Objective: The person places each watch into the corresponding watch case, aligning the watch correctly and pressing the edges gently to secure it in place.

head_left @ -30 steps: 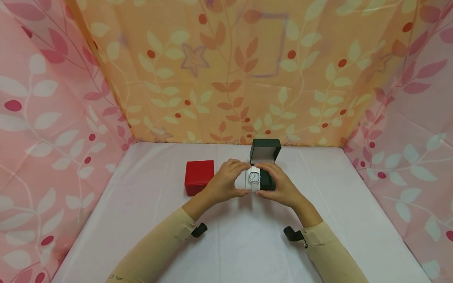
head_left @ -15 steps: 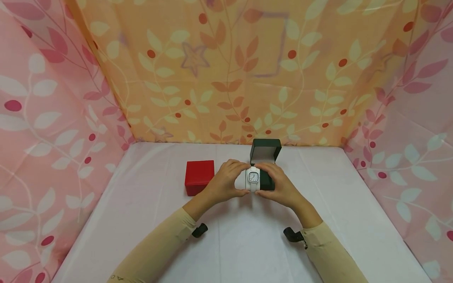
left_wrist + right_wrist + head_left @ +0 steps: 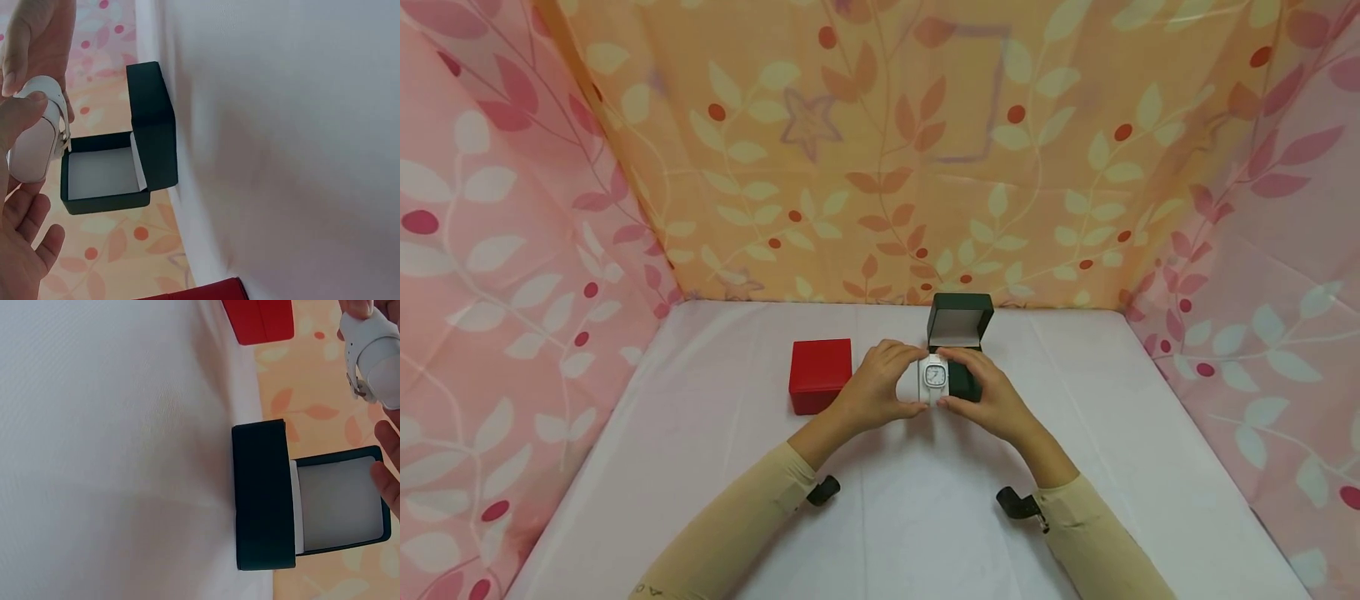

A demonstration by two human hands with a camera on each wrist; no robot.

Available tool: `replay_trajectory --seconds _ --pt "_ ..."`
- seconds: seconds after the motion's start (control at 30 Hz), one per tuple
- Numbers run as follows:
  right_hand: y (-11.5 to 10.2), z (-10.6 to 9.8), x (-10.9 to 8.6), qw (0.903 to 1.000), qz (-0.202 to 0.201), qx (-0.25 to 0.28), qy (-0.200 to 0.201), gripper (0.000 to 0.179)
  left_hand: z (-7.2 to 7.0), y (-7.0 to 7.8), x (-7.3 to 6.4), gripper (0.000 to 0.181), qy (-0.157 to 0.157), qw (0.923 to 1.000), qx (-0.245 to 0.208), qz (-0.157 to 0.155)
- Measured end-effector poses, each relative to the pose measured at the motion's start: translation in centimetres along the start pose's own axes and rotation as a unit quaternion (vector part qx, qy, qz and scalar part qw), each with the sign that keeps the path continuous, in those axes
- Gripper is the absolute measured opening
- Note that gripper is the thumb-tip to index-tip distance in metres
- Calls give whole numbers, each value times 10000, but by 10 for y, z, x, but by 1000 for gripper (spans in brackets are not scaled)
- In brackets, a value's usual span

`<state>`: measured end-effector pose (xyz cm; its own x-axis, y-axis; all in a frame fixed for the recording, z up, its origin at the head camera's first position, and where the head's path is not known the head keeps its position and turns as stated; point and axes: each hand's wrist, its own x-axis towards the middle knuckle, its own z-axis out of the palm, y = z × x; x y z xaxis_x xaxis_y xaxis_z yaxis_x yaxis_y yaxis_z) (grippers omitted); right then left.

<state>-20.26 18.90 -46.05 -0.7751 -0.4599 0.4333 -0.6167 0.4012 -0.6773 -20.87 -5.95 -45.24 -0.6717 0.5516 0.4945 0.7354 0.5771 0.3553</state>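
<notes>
A white wristwatch [image 3: 935,375] with a square dial is buckled round a white cushion [image 3: 31,153], its face turned up towards the head camera. My left hand [image 3: 877,387] holds it from the left, with thumb and fingers at its near and far ends. From the right, my right hand [image 3: 992,398] grips it in the same way. Just behind and below stands a dark green watch box [image 3: 961,318] with its lid raised and pale lining showing. The left wrist view shows a thumb [image 3: 28,112] lying on the cushion and the strap's buckle hanging at its side.
A closed red box [image 3: 820,371] sits left of the green one, partly behind my left forearm. White cloth covers the table [image 3: 917,517]. Patterned curtains [image 3: 887,150] enclose the back and both sides. Small black wrist cameras [image 3: 825,491] hang below the sleeves.
The watch and both hands stay almost in place. The whole head view has shifted very slightly.
</notes>
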Motion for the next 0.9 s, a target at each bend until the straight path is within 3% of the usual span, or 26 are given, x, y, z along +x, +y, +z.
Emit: replay_trajectory --seconds 0.17,0.37,0.9 --pt "-12 3 1 9997 8 139 177 61 2 2 -1 80 -1 9998 -87 -155" --pt "-37 -2 4 9990 -74 326 304 45 1 6 0 80 19 9999 90 -84" --pt "-42 -7 3 9983 155 539 177 41 0 10 3 82 79 9999 93 -95"
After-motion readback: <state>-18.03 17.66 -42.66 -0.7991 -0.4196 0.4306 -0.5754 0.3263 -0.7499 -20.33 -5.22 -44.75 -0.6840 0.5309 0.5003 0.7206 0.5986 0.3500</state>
